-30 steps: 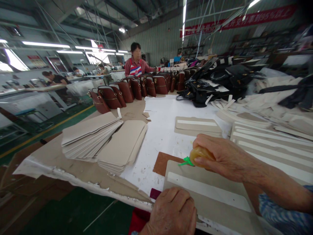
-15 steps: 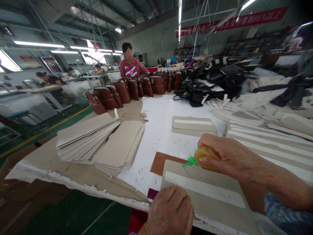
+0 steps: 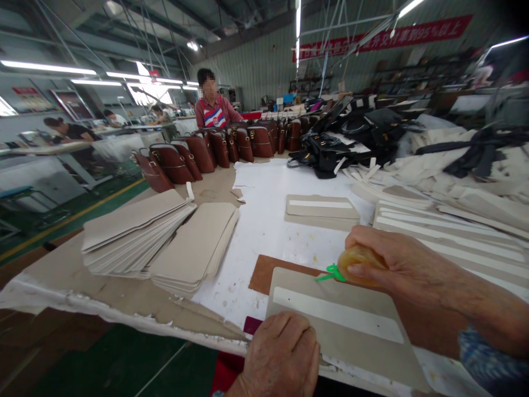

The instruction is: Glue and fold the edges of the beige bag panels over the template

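Observation:
My right hand [image 3: 382,262] is closed around a yellowish glue bottle [image 3: 359,263] with a green nozzle [image 3: 330,273]. The nozzle's tip points left, at the far edge of a beige panel [image 3: 351,295] with a white strip along it. Curled over the panel's near left corner, my left hand [image 3: 285,353] grips it; the fingertips are hidden. Under the panel lies a brown sheet [image 3: 262,274], showing beyond its far edge and right side. A small dark purple piece [image 3: 251,325] sticks out beside my left hand.
Beige panels are stacked on the left [image 3: 196,240]; strip-lined panels lie in a pile on the right [image 3: 438,229]. A smaller panel [image 3: 322,207] sits ahead on white paper [image 3: 260,187]. Brown bags [image 3: 200,151] line the back, near black bags [image 3: 326,151] and a co-worker [image 3: 215,110].
My right hand has moved the bottle rightward along the panel's far edge. My left hand stays at the same corner, and the whole view has shifted slightly.

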{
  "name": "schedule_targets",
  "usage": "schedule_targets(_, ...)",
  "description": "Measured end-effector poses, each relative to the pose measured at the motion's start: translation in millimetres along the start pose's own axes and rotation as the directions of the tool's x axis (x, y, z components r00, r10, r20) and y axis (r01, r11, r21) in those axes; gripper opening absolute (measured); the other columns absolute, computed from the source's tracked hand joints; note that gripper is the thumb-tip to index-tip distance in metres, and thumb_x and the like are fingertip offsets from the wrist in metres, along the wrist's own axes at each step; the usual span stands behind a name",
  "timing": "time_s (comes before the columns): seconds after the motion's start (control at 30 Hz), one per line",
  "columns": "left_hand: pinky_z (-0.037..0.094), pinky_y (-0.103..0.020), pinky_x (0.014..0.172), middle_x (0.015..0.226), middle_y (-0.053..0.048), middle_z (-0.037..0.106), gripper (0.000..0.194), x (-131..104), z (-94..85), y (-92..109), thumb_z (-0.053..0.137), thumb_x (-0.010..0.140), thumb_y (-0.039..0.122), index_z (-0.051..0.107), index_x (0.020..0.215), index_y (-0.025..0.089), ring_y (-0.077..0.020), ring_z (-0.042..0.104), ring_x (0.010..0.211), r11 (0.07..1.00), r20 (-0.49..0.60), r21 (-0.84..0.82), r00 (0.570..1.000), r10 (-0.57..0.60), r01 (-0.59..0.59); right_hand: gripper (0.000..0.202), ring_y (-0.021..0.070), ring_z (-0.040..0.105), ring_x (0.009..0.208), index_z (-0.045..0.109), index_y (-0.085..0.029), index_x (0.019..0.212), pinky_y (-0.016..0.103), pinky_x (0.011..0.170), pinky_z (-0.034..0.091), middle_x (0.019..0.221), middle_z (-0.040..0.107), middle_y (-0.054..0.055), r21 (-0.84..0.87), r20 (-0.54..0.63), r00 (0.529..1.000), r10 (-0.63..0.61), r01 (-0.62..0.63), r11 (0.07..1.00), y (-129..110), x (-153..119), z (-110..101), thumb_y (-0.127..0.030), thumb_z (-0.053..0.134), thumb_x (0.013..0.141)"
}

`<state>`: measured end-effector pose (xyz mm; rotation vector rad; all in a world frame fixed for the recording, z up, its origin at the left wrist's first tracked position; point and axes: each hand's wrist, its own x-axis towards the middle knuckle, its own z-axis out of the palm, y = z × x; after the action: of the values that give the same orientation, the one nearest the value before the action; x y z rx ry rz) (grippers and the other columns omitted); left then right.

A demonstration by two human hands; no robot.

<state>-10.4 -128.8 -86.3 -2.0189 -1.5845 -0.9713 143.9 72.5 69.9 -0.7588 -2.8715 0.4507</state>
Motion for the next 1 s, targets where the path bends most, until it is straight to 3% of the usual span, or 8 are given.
schedule_targets(1.0,0.062,-0.035,0.076,0.091,-0.008,0.072,0.018,3,-4.7,-4,0.053,0.093,0.007,0.068,0.102,0.013,-0.0218,0.067,0.083,0.999,-0.036,-0.007,0.999,0.038,-0.039,0.053,0.0203,0.054,0.069,0.056,-0.025,0.092,0.034,0.063,0.036,0.076,0.061,-0.001,0.095,-0.062,0.981,0.183,-0.176,0.98,67,-61,-2,-0.078,0.053,0.09)
